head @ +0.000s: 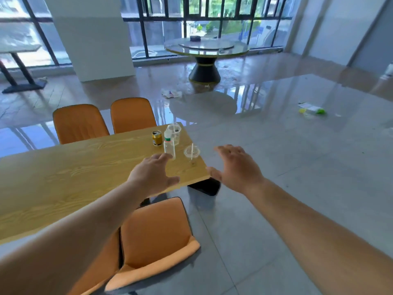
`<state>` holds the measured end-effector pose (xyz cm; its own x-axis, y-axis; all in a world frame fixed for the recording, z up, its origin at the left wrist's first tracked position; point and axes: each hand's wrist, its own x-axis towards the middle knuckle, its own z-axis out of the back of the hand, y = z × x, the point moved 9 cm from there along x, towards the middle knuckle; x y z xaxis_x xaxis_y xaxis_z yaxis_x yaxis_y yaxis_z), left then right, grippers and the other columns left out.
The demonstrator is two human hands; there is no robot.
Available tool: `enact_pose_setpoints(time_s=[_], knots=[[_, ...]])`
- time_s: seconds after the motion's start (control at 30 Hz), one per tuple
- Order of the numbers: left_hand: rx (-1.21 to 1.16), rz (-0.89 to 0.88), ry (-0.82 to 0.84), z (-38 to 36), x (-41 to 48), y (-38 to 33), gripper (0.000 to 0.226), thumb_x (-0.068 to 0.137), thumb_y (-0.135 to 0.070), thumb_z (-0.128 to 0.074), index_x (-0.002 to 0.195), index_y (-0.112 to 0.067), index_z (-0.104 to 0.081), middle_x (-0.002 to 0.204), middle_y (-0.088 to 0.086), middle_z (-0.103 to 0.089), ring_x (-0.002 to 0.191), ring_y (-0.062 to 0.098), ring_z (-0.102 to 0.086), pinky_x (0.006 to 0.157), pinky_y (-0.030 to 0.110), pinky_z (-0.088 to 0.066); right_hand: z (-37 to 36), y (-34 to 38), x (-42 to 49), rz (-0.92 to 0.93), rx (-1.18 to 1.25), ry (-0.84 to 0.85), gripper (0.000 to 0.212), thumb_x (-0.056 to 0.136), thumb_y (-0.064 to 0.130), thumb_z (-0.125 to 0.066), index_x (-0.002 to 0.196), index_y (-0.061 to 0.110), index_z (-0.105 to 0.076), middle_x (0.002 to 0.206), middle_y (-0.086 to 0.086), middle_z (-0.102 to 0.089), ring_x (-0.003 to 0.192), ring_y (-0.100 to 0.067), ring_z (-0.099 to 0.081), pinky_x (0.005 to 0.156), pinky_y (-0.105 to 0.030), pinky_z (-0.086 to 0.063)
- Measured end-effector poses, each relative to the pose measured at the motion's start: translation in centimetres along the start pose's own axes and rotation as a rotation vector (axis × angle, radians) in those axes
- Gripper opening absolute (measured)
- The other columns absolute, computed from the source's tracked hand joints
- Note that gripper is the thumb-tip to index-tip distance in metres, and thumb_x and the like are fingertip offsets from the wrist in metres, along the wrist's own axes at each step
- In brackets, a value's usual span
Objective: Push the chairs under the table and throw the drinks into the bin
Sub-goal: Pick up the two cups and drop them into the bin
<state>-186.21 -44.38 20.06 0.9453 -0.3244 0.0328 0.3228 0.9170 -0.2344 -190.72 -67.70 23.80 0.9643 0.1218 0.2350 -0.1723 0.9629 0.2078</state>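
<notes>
Drinks bunched at table corner
Bottle [169,145] fronts can [157,138] and cup [175,133]; lidded cup [192,153] stands apart, open from the right.

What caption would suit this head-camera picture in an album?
Both empty hands, left hand and right hand, reach toward drinks clustered at the wooden table corner.

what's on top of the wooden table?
At the far-right corner of the wooden table: gold can, clear bottle, two clear cups, one with a straw. The left hand covers part of the tabletop.

round glass table [205,48] by windows [161,24], white pillar [91,37], litter [311,109] on glossy floor [297,167]
</notes>
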Motion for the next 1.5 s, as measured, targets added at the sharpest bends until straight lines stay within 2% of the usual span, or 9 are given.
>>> enact_pose_setpoints(time_s=[0.07, 0.2, 0.3, 0.6, 0.8, 0.97, 1.17, 1.27, 1.5], knots=[[-0.008, -0.024, -0.047, 0.7, 3.0, -5.0, 0.086, 0.078, -0.078, -0.061, 0.149, -0.034, -0.037, 0.152, -0.004, -0.046, 0.132, 0.024, -0.048, 0.093, 0.043, -0.05, 3.2, -5.1, 0.3, -0.003, -0.005, -0.041, 0.074, 0.092, 0.064, -0.057, 0.148, 0.018, -0.046, 0.144, -0.01, -0.054, 0.129, -0.037, -0.047, 0.104, -0.05, -0.043], [-0.018, -0.066, -0.101, 1.3, 9.0, -14.0, 0.089, 0.077, -0.08, -0.06, 0.149, -0.032, -0.038, 0.154, 0.0, -0.045, 0.137, 0.027, -0.044, 0.102, 0.046, -0.045, 8.1, -15.3, 0.7, -0.042, -0.032, -0.071, 0.076, 0.09, 0.066, -0.058, 0.149, 0.019, -0.045, 0.147, -0.01, -0.052, 0.132, -0.036, -0.045, 0.107, -0.05, -0.041], [-0.036, -0.082, -0.149, 1.5, 13.5, -19.5, 0.088, 0.077, -0.081, -0.058, 0.148, -0.034, -0.039, 0.154, -0.001, -0.044, 0.137, 0.028, -0.043, 0.099, 0.048, -0.045, 10.0, -22.0, 1.4, -0.085, -0.039, -0.075, 0.077, 0.091, 0.068, -0.055, 0.15, 0.02, -0.043, 0.148, -0.008, -0.05, 0.133, -0.034, -0.043, 0.108, -0.049, -0.04], [-0.056, -0.128, -0.16, -1.7, 27.4, -27.6, 0.089, 0.077, -0.08, -0.059, 0.149, -0.032, -0.038, 0.153, -0.003, -0.044, 0.135, 0.025, -0.044, 0.101, 0.044, -0.046, 8.5, -34.7, 9.1, -0.131, -0.051, -0.029, 0.077, 0.091, 0.07, -0.051, 0.15, 0.021, -0.041, 0.148, -0.007, -0.05, 0.133, -0.033, -0.044, 0.108, -0.048, -0.04], [-0.109, -0.126, -0.197, -2.3, 40.1, -28.6, 0.086, 0.077, -0.078, -0.062, 0.148, -0.033, -0.039, 0.15, -0.004, -0.046, 0.134, 0.024, -0.044, 0.096, 0.041, -0.044, 7.1, -40.9, 18.7, -0.116, -0.094, 0.0, 0.076, 0.092, 0.069, -0.052, 0.152, 0.024, -0.04, 0.151, -0.005, -0.047, 0.137, -0.03, -0.041, 0.11, -0.047, -0.038], [-0.122, -0.108, -0.193, -1.9, 49.0, -28.7, 0.086, 0.077, -0.077, -0.063, 0.147, -0.032, -0.041, 0.149, -0.004, -0.046, 0.134, 0.024, -0.043, 0.098, 0.042, -0.045, 8.3, -45.5, 27.3, -0.094, -0.124, 0.007, 0.077, 0.093, 0.069, -0.053, 0.153, 0.023, -0.039, 0.153, -0.004, -0.045, 0.139, -0.029, -0.039, 0.112, -0.045, -0.035], [-0.073, -0.057, -0.268, 0.7, 56.8, -27.7, 0.087, 0.075, -0.078, -0.063, 0.145, -0.031, -0.043, 0.148, -0.002, -0.049, 0.131, 0.025, -0.047, 0.097, 0.042, -0.045, 8.9, -49.1, 37.8, -0.014, -0.093, -0.036, 0.077, 0.092, 0.069, -0.052, 0.15, 0.021, -0.042, 0.147, -0.006, -0.05, 0.134, -0.032, -0.043, 0.108, -0.046, -0.039], [-0.042, 0.023, -0.304, 1.4, 59.7, -25.8, 0.086, 0.076, -0.076, -0.064, 0.145, -0.03, -0.044, 0.148, -0.002, -0.048, 0.13, 0.027, -0.047, 0.094, 0.044, -0.046, 7.4, -49.7, 43.5, 0.076, -0.052, -0.041, 0.077, 0.092, 0.069, -0.053, 0.15, 0.02, -0.042, 0.148, -0.006, -0.05, 0.135, -0.032, -0.043, 0.109, -0.047, -0.04], [0.066, 0.336, -0.334, 2.8, 61.9, -19.4, 0.087, 0.08, -0.077, -0.06, 0.148, -0.027, -0.04, 0.15, 0.002, -0.047, 0.131, 0.03, -0.047, 0.102, 0.046, -0.045, 2.9, -47.3, 56.4, 0.402, 0.072, 0.018, 0.077, 0.091, 0.068, -0.056, 0.15, 0.021, -0.043, 0.145, -0.006, -0.052, 0.134, -0.03, -0.044, 0.11, -0.047, -0.039]])
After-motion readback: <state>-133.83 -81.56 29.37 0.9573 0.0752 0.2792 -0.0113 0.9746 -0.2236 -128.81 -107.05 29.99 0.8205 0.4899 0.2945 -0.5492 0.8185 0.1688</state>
